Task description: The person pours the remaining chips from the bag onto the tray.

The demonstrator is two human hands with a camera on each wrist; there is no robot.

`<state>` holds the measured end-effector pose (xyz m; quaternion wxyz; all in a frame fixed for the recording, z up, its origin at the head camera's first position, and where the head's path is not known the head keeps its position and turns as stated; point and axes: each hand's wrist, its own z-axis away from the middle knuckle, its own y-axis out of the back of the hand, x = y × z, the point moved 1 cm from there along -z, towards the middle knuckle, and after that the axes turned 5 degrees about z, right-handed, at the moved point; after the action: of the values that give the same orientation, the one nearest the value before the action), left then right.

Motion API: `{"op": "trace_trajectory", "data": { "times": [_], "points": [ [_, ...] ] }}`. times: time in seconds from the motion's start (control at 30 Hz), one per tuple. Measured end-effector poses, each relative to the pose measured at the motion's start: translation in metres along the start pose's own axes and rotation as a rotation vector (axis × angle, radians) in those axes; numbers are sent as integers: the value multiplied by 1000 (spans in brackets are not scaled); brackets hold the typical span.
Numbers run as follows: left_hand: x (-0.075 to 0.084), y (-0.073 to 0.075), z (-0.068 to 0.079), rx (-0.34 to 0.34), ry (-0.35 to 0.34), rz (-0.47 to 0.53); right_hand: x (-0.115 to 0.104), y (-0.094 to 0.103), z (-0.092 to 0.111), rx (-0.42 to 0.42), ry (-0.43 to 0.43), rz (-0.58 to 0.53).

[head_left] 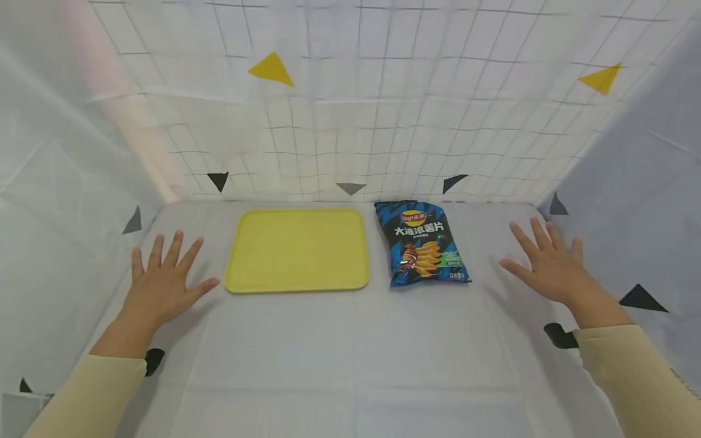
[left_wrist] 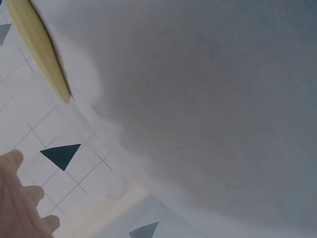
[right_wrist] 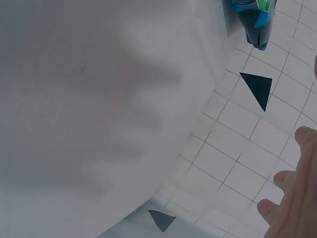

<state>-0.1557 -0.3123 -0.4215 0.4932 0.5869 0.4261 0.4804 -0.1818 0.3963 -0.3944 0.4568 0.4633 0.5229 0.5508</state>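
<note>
A yellow rectangular tray (head_left: 298, 250) lies flat on the white-covered table, left of centre. Just right of it is a blue and black bag of potato chips (head_left: 423, 244), printed side up. My left hand (head_left: 160, 286), fingers spread and straight, hovers left of the tray and holds nothing. On the far side, my right hand (head_left: 553, 264) is likewise spread, apart from the chip bag. In the left wrist view the tray's edge (left_wrist: 42, 49) shows at upper left, beyond the fingertips (left_wrist: 33, 194). The right wrist view catches a corner of the chip bag (right_wrist: 257, 22).
A white back wall (head_left: 339, 140) with a grid pattern rises behind the table, bearing yellow, grey and black triangles. Pale sheets (head_left: 49, 201) hang at both sides. Dark patches (head_left: 560, 336) show on the table near both wrists.
</note>
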Motion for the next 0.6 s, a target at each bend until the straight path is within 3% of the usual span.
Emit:
{"op": "trace_trajectory", "data": {
  "times": [0.6],
  "points": [
    [18,-1,2,-5,-14,48,-12,-3,8,5,24,10]
  ]
}}
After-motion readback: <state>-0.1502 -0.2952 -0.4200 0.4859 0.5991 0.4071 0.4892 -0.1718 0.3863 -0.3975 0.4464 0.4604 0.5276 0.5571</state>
